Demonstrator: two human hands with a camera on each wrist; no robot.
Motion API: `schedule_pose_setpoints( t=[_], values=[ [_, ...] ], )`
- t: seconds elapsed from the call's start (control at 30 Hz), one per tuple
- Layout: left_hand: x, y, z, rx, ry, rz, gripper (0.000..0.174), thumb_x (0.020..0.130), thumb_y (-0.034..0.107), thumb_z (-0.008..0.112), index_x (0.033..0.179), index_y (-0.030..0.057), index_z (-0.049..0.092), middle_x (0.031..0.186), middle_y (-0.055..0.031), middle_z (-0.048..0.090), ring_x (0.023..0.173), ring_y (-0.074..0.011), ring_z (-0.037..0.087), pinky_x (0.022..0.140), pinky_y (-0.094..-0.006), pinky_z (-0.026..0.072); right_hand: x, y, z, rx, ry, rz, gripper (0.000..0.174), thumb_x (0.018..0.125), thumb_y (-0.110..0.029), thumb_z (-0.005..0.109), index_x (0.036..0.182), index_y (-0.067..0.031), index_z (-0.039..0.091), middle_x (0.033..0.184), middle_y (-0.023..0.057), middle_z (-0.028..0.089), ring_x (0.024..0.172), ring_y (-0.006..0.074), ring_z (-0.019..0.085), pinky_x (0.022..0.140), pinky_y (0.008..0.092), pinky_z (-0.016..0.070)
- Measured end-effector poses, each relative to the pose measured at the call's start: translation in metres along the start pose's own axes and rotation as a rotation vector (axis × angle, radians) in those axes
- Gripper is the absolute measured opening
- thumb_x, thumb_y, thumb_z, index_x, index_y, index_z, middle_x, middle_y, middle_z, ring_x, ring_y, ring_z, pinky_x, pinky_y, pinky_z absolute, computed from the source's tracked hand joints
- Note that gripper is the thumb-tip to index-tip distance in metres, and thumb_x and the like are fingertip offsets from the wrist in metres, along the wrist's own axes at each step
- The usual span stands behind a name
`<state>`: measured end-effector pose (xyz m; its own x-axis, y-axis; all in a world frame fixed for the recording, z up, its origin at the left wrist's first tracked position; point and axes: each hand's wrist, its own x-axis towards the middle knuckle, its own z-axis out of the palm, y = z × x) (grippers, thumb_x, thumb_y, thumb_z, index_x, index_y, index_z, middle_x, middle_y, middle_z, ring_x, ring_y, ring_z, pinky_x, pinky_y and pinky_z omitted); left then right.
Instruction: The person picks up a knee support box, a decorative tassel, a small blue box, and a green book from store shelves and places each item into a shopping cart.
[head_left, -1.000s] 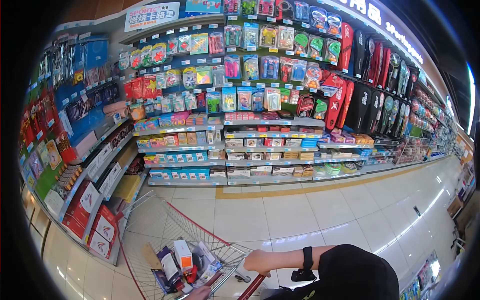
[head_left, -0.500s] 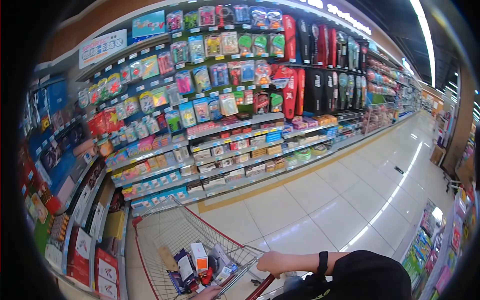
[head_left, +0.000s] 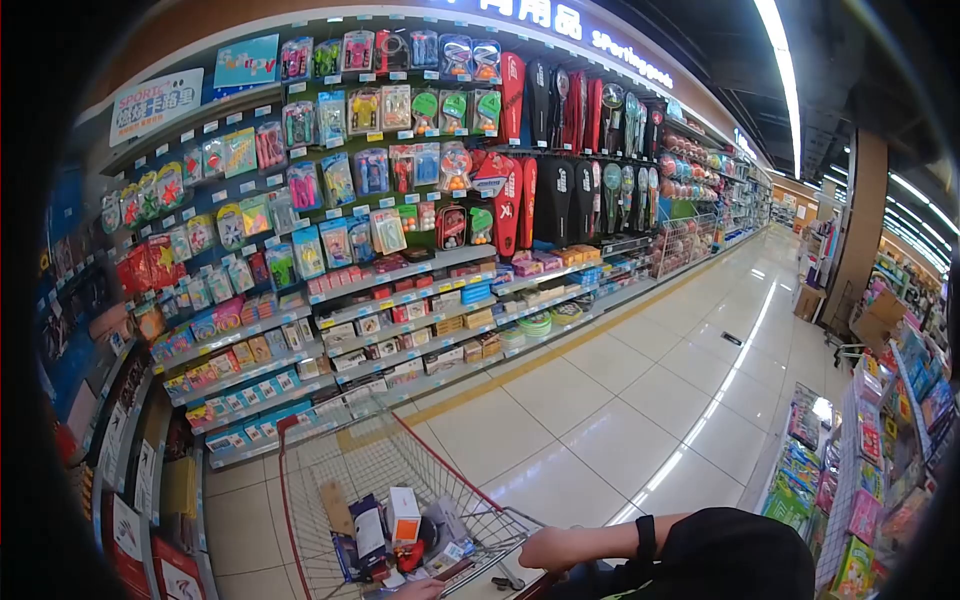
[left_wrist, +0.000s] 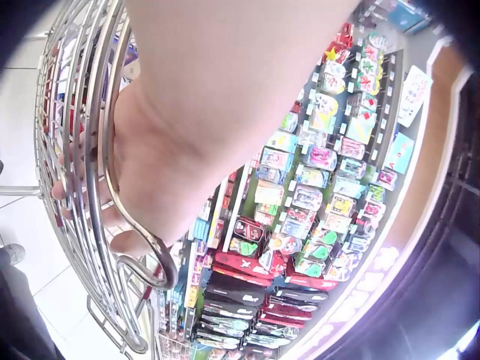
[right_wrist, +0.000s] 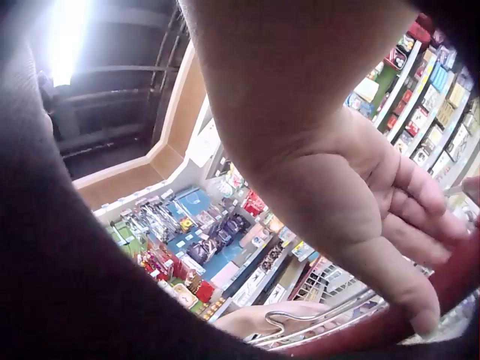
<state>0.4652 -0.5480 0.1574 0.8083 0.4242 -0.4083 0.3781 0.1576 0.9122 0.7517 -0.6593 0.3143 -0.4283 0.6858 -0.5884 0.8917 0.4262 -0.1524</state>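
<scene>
A wire shopping cart (head_left: 300,475) with a red rim stands in front of the person. My right hand (head_left: 550,548) holds its red handle (right_wrist: 360,335), the thumb lying over the bar in the right wrist view. Low in the head view, my left hand (head_left: 418,590) shows only in part; the left wrist view has this hand (left_wrist: 154,161) gripping the metal wires at the cart's edge, fingers behind them. In the basket lie a white and orange box (head_left: 403,515), a dark blue package (head_left: 371,533), a brown flat piece (head_left: 337,508) and several other packs.
Shelves with boxes (head_left: 400,375) and hanging sports goods line the left, including red and black racket bags (head_left: 548,200). A tiled aisle (head_left: 640,400) runs off to the far right. At the right edge stands a rack (head_left: 865,500) of colourful packs, with a brown pillar (head_left: 858,215) beyond.
The head view has turned to the right, so the shelves have shifted left and more of the aisle and right rack shows. The cart has turned rightward too. Both hands remain on it.
</scene>
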Motion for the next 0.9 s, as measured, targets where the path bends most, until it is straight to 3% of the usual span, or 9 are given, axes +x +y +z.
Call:
schedule_pose_setpoints(
  t=[0.03,0.23,0.3,0.37,0.4,0.47,0.6,0.83,0.9],
  values=[
    [0.001,0.002,0.002,0.050,-0.013,0.046,0.032,0.090,0.024,0.046,0.111,0.0013,0.053,0.097,-0.0044,0.052,0.088,-0.0153,0.052,0.077,-0.0280,0.0437,-0.005,-0.001,-0.005,-0.021,-0.151,0.007,0.037,0.048,-0.009,0.078,0.080,-0.0001,0.060,0.079,0.0159,0.062,0.081,0.0331,0.062,0.063,0.0428,0.0501],
    [0.012,0.022,0.017,0.146,-0.145,-0.037,0.036,0.091,0.029,0.045,0.110,0.0000,0.054,0.095,-0.0057,0.054,0.079,-0.0159,0.052,0.073,-0.0296,0.0444,0.000,0.004,0.034,0.143,-0.278,-0.002,0.039,0.044,-0.012,0.080,0.077,0.0014,0.062,0.075,0.0159,0.063,0.077,0.0346,0.062,0.064,0.0440,0.0491],
    [0.024,0.005,0.018,0.241,-0.223,0.058,0.039,0.091,0.034,0.044,0.109,0.0014,0.055,0.088,-0.0048,0.056,0.076,-0.0154,0.051,0.071,-0.0301,0.0440,0.003,0.000,0.040,0.173,-0.323,-0.039,0.041,0.043,-0.012,0.081,0.077,0.0010,0.062,0.075,0.0153,0.063,0.077,0.0345,0.062,0.065,0.0444,0.0490],
    [0.018,0.035,0.028,0.216,-0.223,-0.058,0.041,0.091,0.037,0.042,0.109,0.0029,0.055,0.085,-0.0037,0.056,0.075,-0.0145,0.050,0.070,-0.0294,0.0433,0.010,0.000,0.038,0.166,-0.493,-0.312,0.056,0.039,-0.010,0.082,0.090,-0.0017,0.060,0.085,0.0158,0.063,0.082,0.0339,0.060,0.065,0.0439,0.0487],
    [0.031,0.019,0.026,0.270,-0.256,0.028,0.040,0.092,0.038,0.040,0.105,0.0040,0.056,0.084,-0.0026,0.055,0.074,-0.0137,0.049,0.068,-0.0291,0.0424,0.013,-0.002,0.037,0.165,-0.497,-0.310,0.056,0.039,-0.010,0.082,0.090,-0.0017,0.060,0.085,0.0158,0.063,0.082,0.0339,0.060,0.065,0.0439,0.0487],
    [0.028,0.039,0.032,0.314,-0.257,0.027,0.038,0.092,0.037,0.041,0.103,0.0037,0.056,0.083,-0.0022,0.054,0.074,-0.0135,0.048,0.067,-0.0289,0.0422,0.015,-0.012,0.032,0.085,-0.594,-0.315,0.086,0.040,-0.002,0.081,0.118,-0.0095,0.046,0.107,0.0167,0.058,0.094,0.0336,0.058,0.070,0.0458,0.0511],
    [0.056,0.009,0.028,0.237,-0.285,0.054,0.033,0.091,0.033,0.043,0.099,0.0040,0.055,0.083,-0.0019,0.053,0.074,-0.0132,0.048,0.067,-0.0282,0.0420,0.024,-0.011,0.057,0.155,-0.640,-0.288,0.088,0.041,-0.001,0.081,0.120,-0.0105,0.044,0.109,0.0164,0.057,0.095,0.0336,0.057,0.070,0.0466,0.0510],
    [0.058,0.026,0.036,0.175,-0.320,-0.071,0.029,0.088,0.025,0.048,0.106,0.0043,0.056,0.089,-0.0044,0.058,0.077,-0.0141,0.052,0.069,-0.0284,0.0444,0.029,-0.005,0.085,0.387,-0.757,-0.191,0.093,0.042,0.001,0.080,0.124,-0.0130,0.038,0.113,0.0157,0.054,0.098,0.0336,0.056,0.071,0.0486,0.0509],
    [0.082,-0.003,0.025,0.625,-0.338,0.492,0.030,0.087,0.027,0.049,0.105,0.0038,0.056,0.088,-0.0060,0.059,0.074,-0.0154,0.053,0.067,-0.0295,0.0447,0.025,0.017,0.088,0.427,-0.756,-0.163,0.095,0.042,0.002,0.080,0.125,-0.0138,0.036,0.114,0.0155,0.054,0.098,0.0336,0.055,0.072,0.0491,0.0509]
  ],
)
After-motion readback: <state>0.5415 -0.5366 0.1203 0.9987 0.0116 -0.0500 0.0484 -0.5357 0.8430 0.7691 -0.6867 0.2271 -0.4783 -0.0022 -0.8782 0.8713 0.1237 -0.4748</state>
